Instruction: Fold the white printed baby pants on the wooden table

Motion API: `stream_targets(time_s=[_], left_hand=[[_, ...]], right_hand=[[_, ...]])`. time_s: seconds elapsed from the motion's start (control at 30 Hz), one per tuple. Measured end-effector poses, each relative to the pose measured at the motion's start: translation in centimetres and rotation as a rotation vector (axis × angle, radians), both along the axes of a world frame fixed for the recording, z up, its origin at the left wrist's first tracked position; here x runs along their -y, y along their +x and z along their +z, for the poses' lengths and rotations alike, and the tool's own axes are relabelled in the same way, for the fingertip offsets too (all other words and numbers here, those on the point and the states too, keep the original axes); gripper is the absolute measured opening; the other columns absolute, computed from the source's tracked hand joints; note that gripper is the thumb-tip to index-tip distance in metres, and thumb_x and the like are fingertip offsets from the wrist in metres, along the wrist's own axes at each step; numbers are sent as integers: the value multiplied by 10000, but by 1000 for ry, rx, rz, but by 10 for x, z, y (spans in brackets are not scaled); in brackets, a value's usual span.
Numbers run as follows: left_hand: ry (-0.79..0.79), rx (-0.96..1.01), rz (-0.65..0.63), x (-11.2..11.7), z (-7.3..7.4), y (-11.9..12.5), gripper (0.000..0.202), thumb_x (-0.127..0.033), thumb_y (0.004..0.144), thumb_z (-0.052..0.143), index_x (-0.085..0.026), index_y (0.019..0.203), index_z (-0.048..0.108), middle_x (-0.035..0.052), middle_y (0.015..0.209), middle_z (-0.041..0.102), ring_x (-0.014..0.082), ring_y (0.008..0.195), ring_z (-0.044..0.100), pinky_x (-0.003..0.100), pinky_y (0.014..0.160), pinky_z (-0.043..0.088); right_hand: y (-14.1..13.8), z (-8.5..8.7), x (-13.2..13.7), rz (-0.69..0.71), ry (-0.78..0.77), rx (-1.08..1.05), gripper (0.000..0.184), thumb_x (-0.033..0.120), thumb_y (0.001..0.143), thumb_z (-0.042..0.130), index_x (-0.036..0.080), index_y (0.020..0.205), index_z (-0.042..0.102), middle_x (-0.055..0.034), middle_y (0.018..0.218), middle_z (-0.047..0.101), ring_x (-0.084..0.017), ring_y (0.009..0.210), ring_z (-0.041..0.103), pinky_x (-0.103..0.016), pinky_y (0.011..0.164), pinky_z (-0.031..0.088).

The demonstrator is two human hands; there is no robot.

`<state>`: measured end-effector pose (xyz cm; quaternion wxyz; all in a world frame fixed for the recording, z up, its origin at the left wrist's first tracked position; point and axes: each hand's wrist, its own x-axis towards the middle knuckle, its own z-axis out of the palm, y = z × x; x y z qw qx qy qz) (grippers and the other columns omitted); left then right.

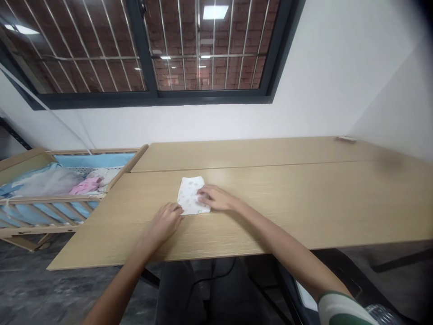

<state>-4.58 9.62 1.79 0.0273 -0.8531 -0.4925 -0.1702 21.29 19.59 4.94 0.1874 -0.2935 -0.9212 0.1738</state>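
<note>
A small folded white cloth (190, 194) with a faint green print lies on the wooden table (304, 198). My right hand (216, 197) rests flat on the cloth's right side, fingers stretched out over it. My left hand (165, 223) sits at the cloth's lower left corner, fingers curled down onto the table and touching the cloth's edge. Whether the left fingers pinch the edge is not clear.
A wooden baby crib (50, 194) with blue lining, grey netting and pink and white clothes stands left of the table. A small flat object (345, 139) lies at the table's far right edge. A barred window sits above the white wall. Black chair parts show under the table.
</note>
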Motion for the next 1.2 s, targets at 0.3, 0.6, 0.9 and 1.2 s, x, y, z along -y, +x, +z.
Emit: stream_targets(time_s=[0.3,0.6,0.9,1.2], left_hand=[[-189,367,21,-13,22,-2,365,-416,1040,324,-196,1121,605,111,1118,707,268,1053,657,435,967,500],[-409,645,25,-41,16,-14,530,-565,820,659,-177,1182,655,104,1197,717,293,1088,667,409,971,522],[-267,645,301,-96,-4,2,366,-515,884,529,-167,949,621,52,796,712,212,751,668,309,714,503],[-79,526,465,-95,-11,14,447,-453,897,567,-143,1220,562,173,1138,697,335,1131,632,471,967,474]], right_hand=[[15,-9,33,25,-37,-53,417,309,947,570,182,1343,601,-141,1338,632,-291,1202,593,-451,1035,439],[1,-15,-2,-226,-203,-228,313,367,997,500,193,1200,662,-98,1098,732,-243,935,674,-352,835,504],[-10,-31,-47,-379,-375,-418,246,323,877,656,163,1064,651,-84,1032,725,-190,865,659,-300,760,516],[-17,-33,-36,-698,-140,-369,535,384,830,677,108,1269,543,-186,1239,629,-271,1085,629,-402,935,511]])
